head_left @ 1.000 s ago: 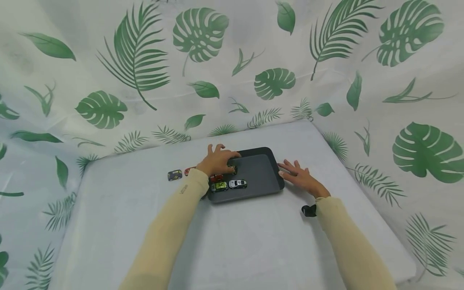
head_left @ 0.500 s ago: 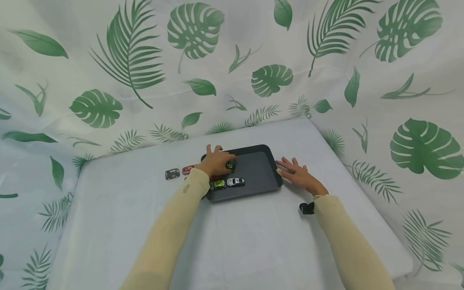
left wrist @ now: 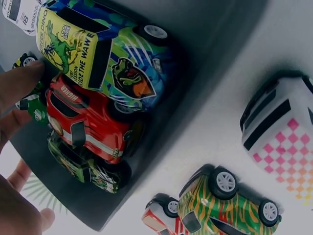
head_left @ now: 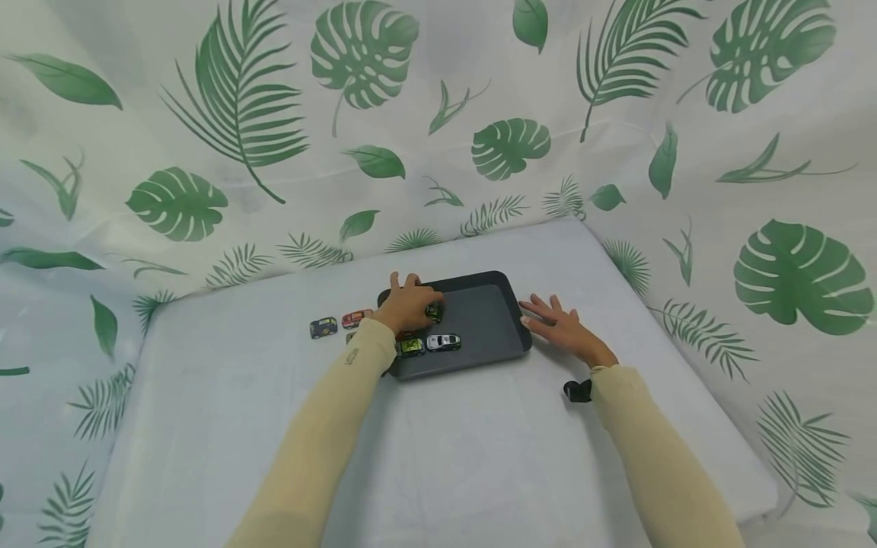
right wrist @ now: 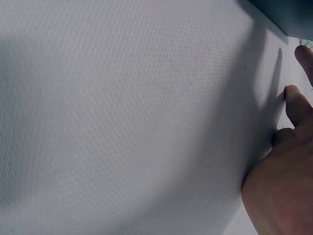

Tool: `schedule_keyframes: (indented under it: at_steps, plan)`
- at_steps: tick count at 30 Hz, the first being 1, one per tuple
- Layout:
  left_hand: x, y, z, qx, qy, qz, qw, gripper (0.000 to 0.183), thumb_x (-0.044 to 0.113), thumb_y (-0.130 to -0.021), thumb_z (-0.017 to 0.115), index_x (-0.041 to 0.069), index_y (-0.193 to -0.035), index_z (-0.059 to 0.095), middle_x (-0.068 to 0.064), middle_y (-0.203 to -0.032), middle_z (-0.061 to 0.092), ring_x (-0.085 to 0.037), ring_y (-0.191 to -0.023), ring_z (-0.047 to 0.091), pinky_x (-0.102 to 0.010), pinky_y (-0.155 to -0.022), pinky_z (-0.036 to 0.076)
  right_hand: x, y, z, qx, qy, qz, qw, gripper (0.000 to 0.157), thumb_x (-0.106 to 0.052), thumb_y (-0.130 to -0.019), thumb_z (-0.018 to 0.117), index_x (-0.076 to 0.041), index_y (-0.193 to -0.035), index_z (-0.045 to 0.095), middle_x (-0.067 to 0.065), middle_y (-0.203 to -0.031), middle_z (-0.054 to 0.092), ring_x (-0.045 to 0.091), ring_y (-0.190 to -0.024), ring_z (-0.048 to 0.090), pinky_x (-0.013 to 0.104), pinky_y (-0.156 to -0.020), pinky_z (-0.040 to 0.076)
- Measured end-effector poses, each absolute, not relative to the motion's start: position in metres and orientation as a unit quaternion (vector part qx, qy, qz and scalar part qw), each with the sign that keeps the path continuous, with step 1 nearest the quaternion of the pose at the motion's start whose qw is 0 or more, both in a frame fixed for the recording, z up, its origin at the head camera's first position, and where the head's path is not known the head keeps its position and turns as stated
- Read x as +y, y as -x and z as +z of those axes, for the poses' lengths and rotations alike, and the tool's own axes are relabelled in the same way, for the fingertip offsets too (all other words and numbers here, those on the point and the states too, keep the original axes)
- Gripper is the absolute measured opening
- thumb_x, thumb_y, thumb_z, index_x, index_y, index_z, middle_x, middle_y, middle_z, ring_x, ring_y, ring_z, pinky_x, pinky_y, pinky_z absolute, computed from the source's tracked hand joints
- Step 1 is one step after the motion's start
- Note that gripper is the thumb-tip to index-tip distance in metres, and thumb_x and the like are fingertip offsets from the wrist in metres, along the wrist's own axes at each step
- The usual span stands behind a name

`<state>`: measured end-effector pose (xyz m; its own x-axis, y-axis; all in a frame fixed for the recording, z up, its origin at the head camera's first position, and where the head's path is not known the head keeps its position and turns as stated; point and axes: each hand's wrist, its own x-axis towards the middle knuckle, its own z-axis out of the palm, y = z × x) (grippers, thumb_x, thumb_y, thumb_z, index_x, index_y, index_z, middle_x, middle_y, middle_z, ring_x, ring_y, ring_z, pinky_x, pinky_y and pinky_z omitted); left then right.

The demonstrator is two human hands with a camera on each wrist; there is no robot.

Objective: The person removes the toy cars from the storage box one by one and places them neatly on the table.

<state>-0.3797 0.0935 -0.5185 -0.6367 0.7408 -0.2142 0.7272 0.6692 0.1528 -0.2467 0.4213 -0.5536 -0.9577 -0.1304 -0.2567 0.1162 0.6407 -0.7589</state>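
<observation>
Head view has shifted slightly: left hand [head_left: 409, 304] pinches a green car [left wrist: 39, 114] inside tray [head_left: 485, 318] (right hand [head_left: 569, 335] spread).

Best open room: right half of the tray [head_left: 489, 316], bare floor up to its right wall. Silver car [head_left: 443, 342] borders that gap on the left, front row; green car [head_left: 433, 311], pinched by the left hand [head_left: 407, 307], borders it behind. Left end of tray blocked: dino car [left wrist: 73, 44], red car [left wrist: 88, 115] and camo car [left wrist: 88, 164] packed side by side along the left wall, left hand above. Outside left wall, striped car [left wrist: 230, 205] and checkered car [left wrist: 283, 142] obstruct, strip of table between them and tray. Right hand [head_left: 565, 335] blocks tray's right side. Table in front of tray passable between sleeves.
</observation>
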Motion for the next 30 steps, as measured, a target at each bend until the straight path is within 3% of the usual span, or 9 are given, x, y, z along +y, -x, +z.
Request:
schedule_keyframes:
  at_steps: [9, 30]
  plan:
    - [0.084, 0.383, -0.52, 0.907, -0.398, 0.067, 0.119, 0.034, 0.028, -0.101, 0.079, 0.03, -0.134, 0.074, 0.002, -0.139, 0.069, -0.039, -0.146, 0.036, -0.075, -0.118, 0.008, 0.414, 0.25, -0.552, 0.892, 0.011, -0.426, 0.147, 0.069, -0.047, -0.111, 0.054, -0.01, -0.167, 0.038, 0.019, -0.177, 0.01, 0.042, -0.16, -0.02, 0.067, -0.117, -0.024]
    - [0.048, 0.384, -0.481, 0.909, -0.384, 0.123, 0.103, 0.041, 0.025, -0.099, 0.081, 0.02, -0.139, 0.072, -0.003, -0.141, 0.069, -0.038, -0.141, 0.041, -0.073, -0.12, 0.007, 0.419, 0.249, -0.554, 0.903, 0.005, -0.402, 0.15, 0.07, -0.047, -0.112, 0.053, -0.008, -0.168, 0.036, 0.02, -0.177, 0.011, 0.045, -0.16, -0.017, 0.07, -0.118, -0.02]
